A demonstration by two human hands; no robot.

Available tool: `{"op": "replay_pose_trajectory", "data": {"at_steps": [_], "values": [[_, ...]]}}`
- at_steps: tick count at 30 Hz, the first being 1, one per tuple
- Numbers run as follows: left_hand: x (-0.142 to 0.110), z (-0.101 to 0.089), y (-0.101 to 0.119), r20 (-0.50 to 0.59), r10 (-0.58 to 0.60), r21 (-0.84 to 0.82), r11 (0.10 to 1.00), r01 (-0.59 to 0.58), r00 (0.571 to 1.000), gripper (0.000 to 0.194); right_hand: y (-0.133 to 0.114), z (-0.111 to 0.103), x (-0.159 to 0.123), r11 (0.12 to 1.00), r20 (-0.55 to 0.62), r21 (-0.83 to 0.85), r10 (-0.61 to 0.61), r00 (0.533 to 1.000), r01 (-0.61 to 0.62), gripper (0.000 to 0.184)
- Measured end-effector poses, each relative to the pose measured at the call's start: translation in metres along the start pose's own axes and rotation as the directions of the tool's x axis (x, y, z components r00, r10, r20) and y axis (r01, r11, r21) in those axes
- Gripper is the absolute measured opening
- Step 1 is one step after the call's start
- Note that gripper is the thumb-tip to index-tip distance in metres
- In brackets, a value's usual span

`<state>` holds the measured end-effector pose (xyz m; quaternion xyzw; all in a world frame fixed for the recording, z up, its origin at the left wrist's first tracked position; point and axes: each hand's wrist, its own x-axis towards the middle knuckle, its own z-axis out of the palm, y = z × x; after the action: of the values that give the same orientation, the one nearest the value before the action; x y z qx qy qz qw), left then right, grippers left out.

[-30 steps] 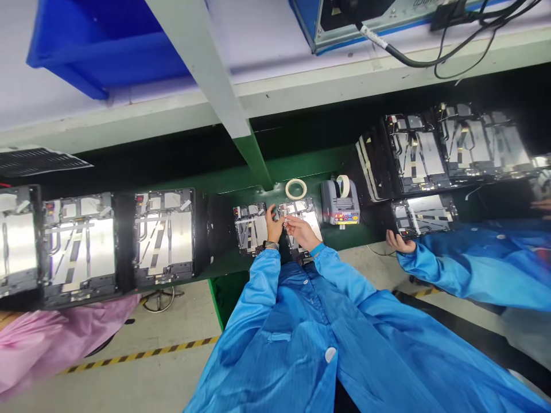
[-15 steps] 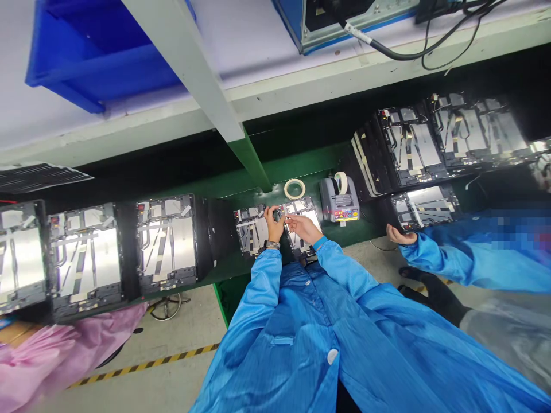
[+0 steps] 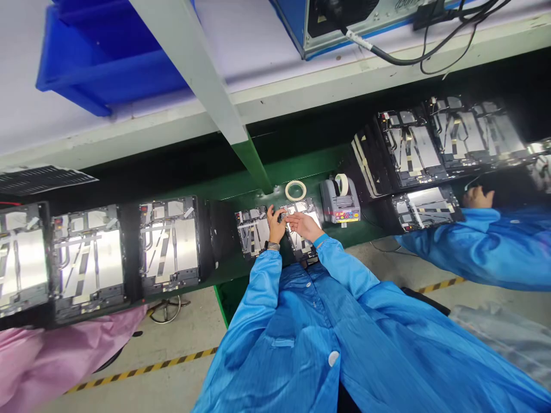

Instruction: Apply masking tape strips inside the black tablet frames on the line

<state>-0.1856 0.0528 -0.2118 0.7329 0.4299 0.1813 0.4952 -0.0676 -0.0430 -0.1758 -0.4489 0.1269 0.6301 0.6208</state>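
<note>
My left hand (image 3: 276, 226) is over the gap between two opened flat electronic devices, its thumb and forefinger closed around something small I cannot make out. My right hand (image 3: 305, 226) meets it from the right, fingertips pressed together in a pinch; whatever they hold is too small to name. Below my right hand lies one opened device (image 3: 301, 246), a silver plate in a black frame, partly covered. Left of my left hand is the other opened device (image 3: 252, 234), with dark ribbon strips across its silver plate.
A roll of cream tape (image 3: 295, 184) lies behind my hands. To the right stands a grey tape dispenser (image 3: 340, 201). Opened devices (image 3: 170, 246) line the bench at left, and stacked ones (image 3: 411, 149) stand at right. A co-worker's hand (image 3: 478, 198) is at far right. A green post (image 3: 253, 166) rises ahead.
My hands stay nearly in place, with small finger movements. The co-worker's hand at right has moved from the near device's front corner to its far right side. The pink sleeve at left has shifted.
</note>
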Motion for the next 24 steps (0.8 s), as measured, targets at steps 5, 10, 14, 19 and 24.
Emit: {"op": "replay_pose_trajectory", "data": {"at_steps": [5,10,14,19,24], "values": [[-0.001,-0.003,0.003,0.002,-0.025,0.057,0.998,0.025,1.000,0.020,-0.006,0.004,-0.004,0.999,-0.049,-0.044,0.017,0.999,-0.019,0.020],[0.000,-0.004,0.002,0.010,-0.041,0.071,0.997,0.041,0.999,0.018,-0.003,0.004,-0.014,0.905,-0.179,-0.421,-0.138,0.974,0.050,0.021],[0.000,-0.005,0.002,0.019,-0.043,0.045,0.998,0.042,0.999,0.019,0.002,0.000,-0.021,0.391,0.060,-0.876,-0.493,0.868,0.282,0.031],[0.000,-0.011,0.004,0.035,-0.043,0.039,0.998,0.041,0.998,0.017,-0.007,-0.007,-0.018,-0.311,0.420,-0.895,-0.351,0.837,0.319,0.053],[0.003,-0.010,0.008,0.028,-0.030,0.058,0.998,0.028,0.999,0.013,-0.014,-0.012,-0.022,-0.344,0.418,-0.890,-0.351,0.838,0.299,0.045]]}}
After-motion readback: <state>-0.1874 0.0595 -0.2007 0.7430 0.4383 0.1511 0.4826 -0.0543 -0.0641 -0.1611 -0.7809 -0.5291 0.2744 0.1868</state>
